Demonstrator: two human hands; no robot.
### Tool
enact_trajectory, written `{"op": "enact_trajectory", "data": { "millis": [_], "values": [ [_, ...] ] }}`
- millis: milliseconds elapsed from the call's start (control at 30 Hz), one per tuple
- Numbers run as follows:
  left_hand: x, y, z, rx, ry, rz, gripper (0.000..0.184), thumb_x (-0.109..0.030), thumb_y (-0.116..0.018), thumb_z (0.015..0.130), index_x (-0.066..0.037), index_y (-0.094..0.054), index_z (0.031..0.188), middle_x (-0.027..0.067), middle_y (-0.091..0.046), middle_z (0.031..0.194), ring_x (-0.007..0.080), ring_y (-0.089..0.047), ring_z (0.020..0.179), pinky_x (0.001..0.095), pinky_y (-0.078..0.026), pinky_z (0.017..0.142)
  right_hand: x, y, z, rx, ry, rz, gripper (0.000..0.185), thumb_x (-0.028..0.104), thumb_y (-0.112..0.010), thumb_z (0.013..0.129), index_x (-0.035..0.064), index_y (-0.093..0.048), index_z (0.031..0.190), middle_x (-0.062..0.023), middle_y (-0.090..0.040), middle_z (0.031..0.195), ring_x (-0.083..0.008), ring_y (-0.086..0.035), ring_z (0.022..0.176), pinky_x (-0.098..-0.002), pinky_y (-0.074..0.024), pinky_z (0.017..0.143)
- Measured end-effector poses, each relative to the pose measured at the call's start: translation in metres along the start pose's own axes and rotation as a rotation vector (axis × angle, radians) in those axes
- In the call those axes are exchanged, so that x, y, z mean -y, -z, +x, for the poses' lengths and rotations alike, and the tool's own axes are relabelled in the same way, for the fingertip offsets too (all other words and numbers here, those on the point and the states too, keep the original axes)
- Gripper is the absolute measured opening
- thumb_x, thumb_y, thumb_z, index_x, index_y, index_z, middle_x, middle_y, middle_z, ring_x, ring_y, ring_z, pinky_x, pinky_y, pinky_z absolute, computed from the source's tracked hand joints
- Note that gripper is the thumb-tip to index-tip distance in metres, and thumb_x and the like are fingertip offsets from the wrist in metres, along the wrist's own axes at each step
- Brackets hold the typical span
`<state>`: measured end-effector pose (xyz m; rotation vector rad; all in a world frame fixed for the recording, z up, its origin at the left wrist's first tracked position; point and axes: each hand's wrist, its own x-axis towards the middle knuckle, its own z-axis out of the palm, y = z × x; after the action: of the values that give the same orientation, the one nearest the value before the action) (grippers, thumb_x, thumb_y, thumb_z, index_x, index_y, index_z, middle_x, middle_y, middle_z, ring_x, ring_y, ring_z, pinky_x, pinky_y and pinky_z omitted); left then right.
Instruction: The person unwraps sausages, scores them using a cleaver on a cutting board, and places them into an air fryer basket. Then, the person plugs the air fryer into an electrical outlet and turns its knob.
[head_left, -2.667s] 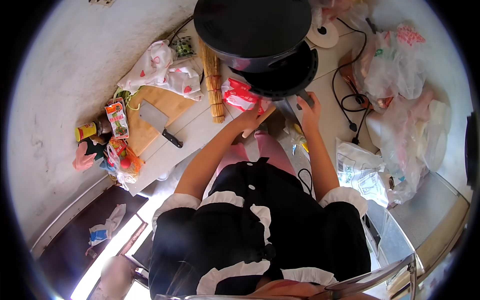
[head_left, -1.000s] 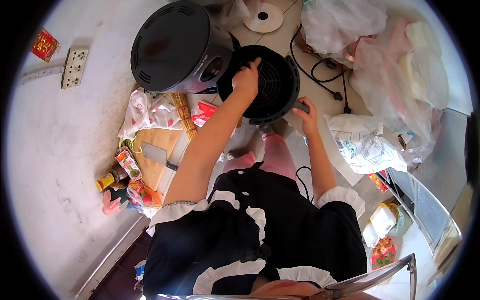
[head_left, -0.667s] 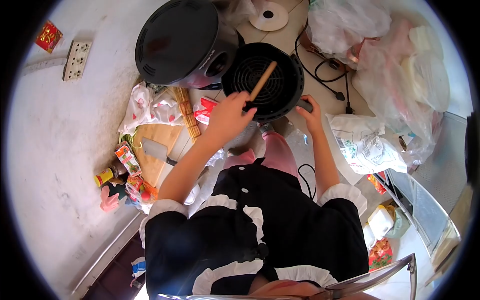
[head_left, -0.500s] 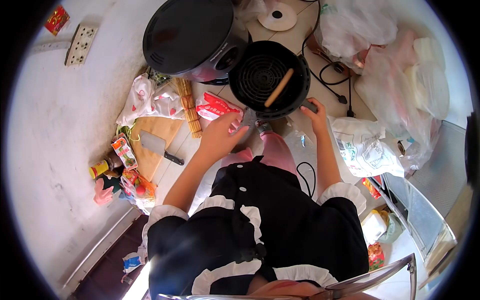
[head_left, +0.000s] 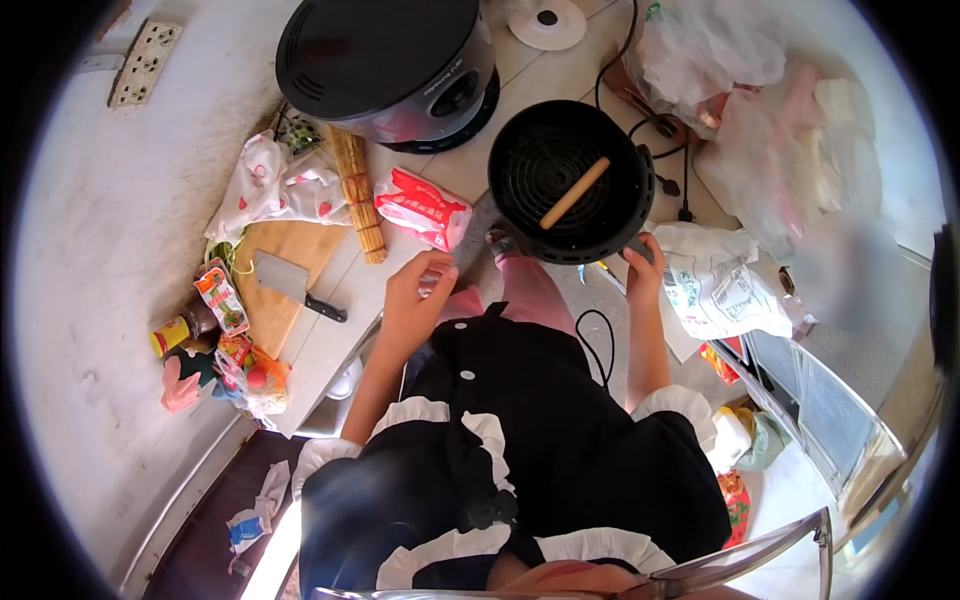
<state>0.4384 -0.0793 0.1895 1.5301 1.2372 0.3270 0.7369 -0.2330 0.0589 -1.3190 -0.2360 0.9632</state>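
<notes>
My right hand (head_left: 643,265) is closed around the handle of a black air fryer basket (head_left: 625,225), held out over the counter's front edge. A smooth tan stick (head_left: 575,194) lies across the slotted plate inside. My left hand (head_left: 420,292) hovers in front of my body, fingers loosely curled with a gap to the thumb, and nothing shows in it. Nearest to it is a red and white packet (head_left: 424,207) on the counter. Behind stands the dark air fryer body (head_left: 385,60), separate from its basket.
A cleaver (head_left: 297,285) rests on a wooden cutting board (head_left: 270,325) at left. Beside them are a bundle of dried sticks (head_left: 356,195) and a spotted plastic bag (head_left: 262,185). Black cords (head_left: 686,185), a white printed bag (head_left: 715,280) and clear plastic bags (head_left: 760,160) are at right.
The basket has moved right and toward me, farther from the air fryer body, with my right hand on its handle. My left hand has drawn back and its fingers have curled in.
</notes>
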Motion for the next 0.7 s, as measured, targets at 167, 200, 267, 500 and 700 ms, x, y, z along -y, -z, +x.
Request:
{"op": "enact_trajectory", "data": {
  "millis": [167, 200, 267, 500, 700],
  "values": [
    [-0.002, 0.003, -0.003, 0.068, -0.003, -0.032, 0.024, -0.015, -0.063, 0.085, 0.000, -0.060, 0.104, 0.0101, -0.066, 0.089, 0.0172, -0.064, 0.081, 0.0297, -0.050, 0.072, -0.010, 0.020, -0.008, -0.038, -0.006, -0.014, 0.020, 0.011, -0.067, 0.073, 0.0036, -0.050, 0.081, 0.0012, -0.046, 0.076, -0.0085, -0.041, 0.076, -0.0222, -0.0296, 0.072],
    [0.000, 0.003, -0.003, 0.067, -0.009, -0.060, 0.024, -0.015, -0.063, 0.085, 0.000, -0.060, 0.105, 0.0096, -0.066, 0.089, 0.0167, -0.063, 0.082, 0.0296, -0.050, 0.072, -0.012, 0.022, -0.006, -0.044, -0.002, -0.017, 0.020, 0.011, -0.067, 0.073, 0.0036, -0.050, 0.081, 0.0014, -0.046, 0.075, -0.0085, -0.041, 0.076, -0.0221, -0.0295, 0.072],
    [0.005, 0.003, -0.005, 0.041, -0.014, -0.106, 0.025, -0.016, -0.063, 0.085, 0.000, -0.060, 0.105, 0.0089, -0.066, 0.090, 0.0160, -0.063, 0.083, 0.0296, -0.049, 0.073, -0.017, 0.020, -0.003, -0.063, 0.018, 0.016, 0.019, 0.010, -0.067, 0.074, 0.0035, -0.050, 0.080, 0.0016, -0.046, 0.076, -0.0085, -0.041, 0.075, -0.0219, -0.0292, 0.072],
    [0.041, 0.004, -0.013, 0.057, 0.122, -0.120, 0.027, -0.022, -0.060, 0.088, -0.002, -0.060, 0.107, 0.0082, -0.066, 0.091, 0.0158, -0.063, 0.083, 0.0288, -0.049, 0.073, -0.035, 0.010, 0.021, -0.267, 0.048, 0.155, 0.036, 0.002, -0.068, 0.074, -0.0025, -0.053, 0.106, -0.0078, -0.059, 0.092, -0.0159, -0.055, 0.089, -0.0277, -0.0425, 0.082],
    [0.070, 0.020, -0.035, 0.050, 0.226, -0.032, 0.031, -0.032, -0.058, 0.089, -0.004, -0.061, 0.104, 0.0100, -0.065, 0.089, 0.0181, -0.062, 0.082, 0.0307, -0.048, 0.075, -0.042, 0.012, 0.047, -0.147, 0.104, 0.019, 0.042, 0.005, -0.067, 0.076, 0.0036, -0.049, 0.114, -0.0104, -0.056, 0.102, -0.0203, -0.054, 0.092, -0.0315, -0.0431, 0.084]
  ]
}}
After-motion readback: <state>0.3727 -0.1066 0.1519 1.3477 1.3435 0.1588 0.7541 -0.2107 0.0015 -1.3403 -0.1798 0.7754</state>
